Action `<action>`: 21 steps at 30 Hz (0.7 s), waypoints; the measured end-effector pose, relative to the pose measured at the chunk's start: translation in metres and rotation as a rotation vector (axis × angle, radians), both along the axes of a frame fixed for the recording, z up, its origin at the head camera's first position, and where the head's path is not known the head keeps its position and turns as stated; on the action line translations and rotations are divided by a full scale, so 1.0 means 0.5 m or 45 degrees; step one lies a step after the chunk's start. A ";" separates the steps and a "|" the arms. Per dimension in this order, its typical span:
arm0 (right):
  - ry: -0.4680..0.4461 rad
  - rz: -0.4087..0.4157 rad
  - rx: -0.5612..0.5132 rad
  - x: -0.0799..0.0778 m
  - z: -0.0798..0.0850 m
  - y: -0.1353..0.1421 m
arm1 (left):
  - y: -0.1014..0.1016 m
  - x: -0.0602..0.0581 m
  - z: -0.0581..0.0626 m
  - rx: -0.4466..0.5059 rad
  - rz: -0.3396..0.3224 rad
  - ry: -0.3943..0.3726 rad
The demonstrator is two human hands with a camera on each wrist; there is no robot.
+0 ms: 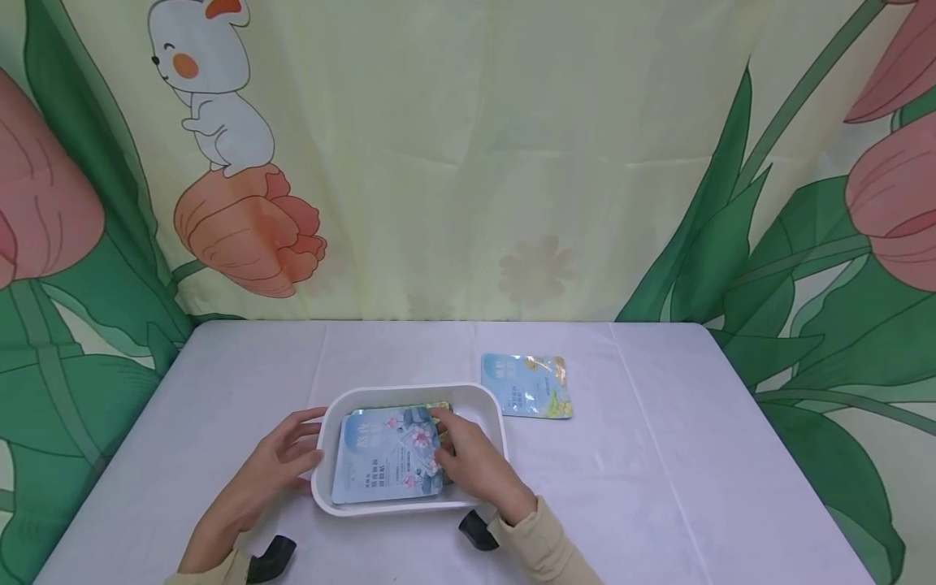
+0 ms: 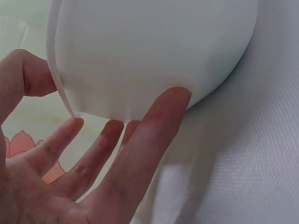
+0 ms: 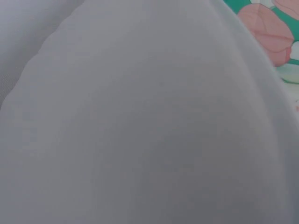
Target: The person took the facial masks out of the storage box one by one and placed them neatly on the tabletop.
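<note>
Flowered packet [image 1: 383,457] lay in the white tray [image 1: 409,395], longer side left to right; right hand [image 1: 477,461], the nearer, pinched its right edge; left hand [image 1: 266,463], fingers loosely extended, touched the tray's left wall.

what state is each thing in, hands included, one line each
White tablecloth: spread, creased
White rounded-rectangular plastic tray: upright, holding packets
Shiny blue flower-printed packet: lying in tray, printed side up
Green-yellow-edged packet: mostly covered beneath it
Shiny blue-and-yellow packet: flat on tablecloth, outside tray
Printed pale-yellow cloth backdrop: hanging
Left hand: fingers touching tray's end
Right hand: fingers at flower-printed packet's edge; grip unclear
</note>
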State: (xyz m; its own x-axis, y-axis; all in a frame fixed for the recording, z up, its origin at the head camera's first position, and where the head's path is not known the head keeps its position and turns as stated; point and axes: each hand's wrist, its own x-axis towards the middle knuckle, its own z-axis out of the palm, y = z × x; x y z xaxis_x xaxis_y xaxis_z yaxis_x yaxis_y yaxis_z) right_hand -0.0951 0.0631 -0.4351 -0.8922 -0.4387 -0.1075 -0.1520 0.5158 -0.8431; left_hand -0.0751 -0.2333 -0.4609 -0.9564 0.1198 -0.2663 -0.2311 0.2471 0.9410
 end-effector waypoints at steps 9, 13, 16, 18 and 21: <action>0.144 -0.003 0.019 -0.002 0.006 0.009 | 0.000 0.001 -0.001 0.000 0.007 0.000; 0.181 -0.018 0.011 -0.004 0.011 0.016 | -0.001 0.001 0.000 0.017 0.006 0.003; 0.203 -0.023 -0.009 -0.005 0.014 0.022 | -0.001 0.000 0.001 0.022 0.003 0.008; 0.209 -0.029 -0.023 -0.004 0.017 0.025 | -0.001 -0.001 0.001 0.023 0.001 0.010; 0.203 -0.036 -0.049 -0.004 0.022 0.029 | -0.001 -0.001 0.000 0.031 -0.003 0.010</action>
State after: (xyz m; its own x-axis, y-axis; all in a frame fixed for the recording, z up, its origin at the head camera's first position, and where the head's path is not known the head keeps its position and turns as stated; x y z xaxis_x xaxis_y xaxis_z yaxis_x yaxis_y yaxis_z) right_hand -0.0969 0.0776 -0.4244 -0.9087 -0.4142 0.0529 -0.2714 0.4895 -0.8287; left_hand -0.0756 -0.2339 -0.4610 -0.9581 0.1284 -0.2561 -0.2234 0.2250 0.9484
